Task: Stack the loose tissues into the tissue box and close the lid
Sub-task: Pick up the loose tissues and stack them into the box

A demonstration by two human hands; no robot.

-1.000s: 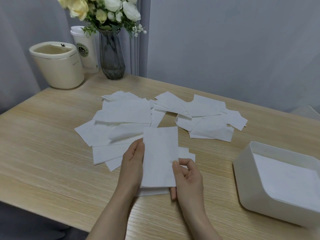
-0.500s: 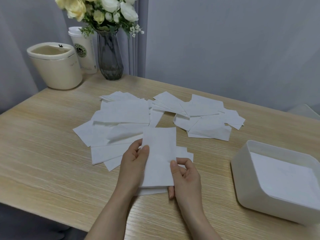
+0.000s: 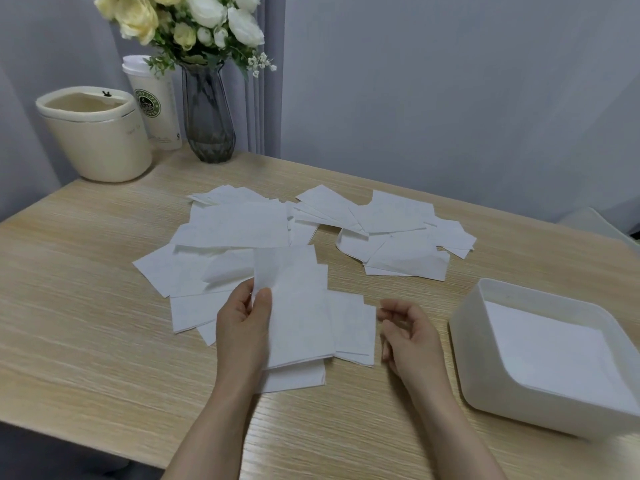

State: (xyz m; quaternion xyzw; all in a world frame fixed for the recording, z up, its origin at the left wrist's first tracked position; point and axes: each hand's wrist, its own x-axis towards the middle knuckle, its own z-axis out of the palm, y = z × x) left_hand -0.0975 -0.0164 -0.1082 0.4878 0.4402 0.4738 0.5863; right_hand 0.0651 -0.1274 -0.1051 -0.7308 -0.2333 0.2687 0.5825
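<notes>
Head view: the left hand (image 3: pixel 242 327) pinches a small stack of tissues (image 3: pixel 298 313) between thumb and fingers, just above the tabletop (image 3: pixel 86 306). The right hand (image 3: pixel 408 336) has a loose, empty grip. Loose tissues (image 3: pixel 239 226) lie scattered beyond. The tissue box (image 3: pixel 485 344), open and part-filled, sits right. Risk: the one-sided pinch may let the sheets fan or slip during transfer.

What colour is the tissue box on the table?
White. The tissue box shows best, and only, in the head view, with white tissues already inside.
</notes>
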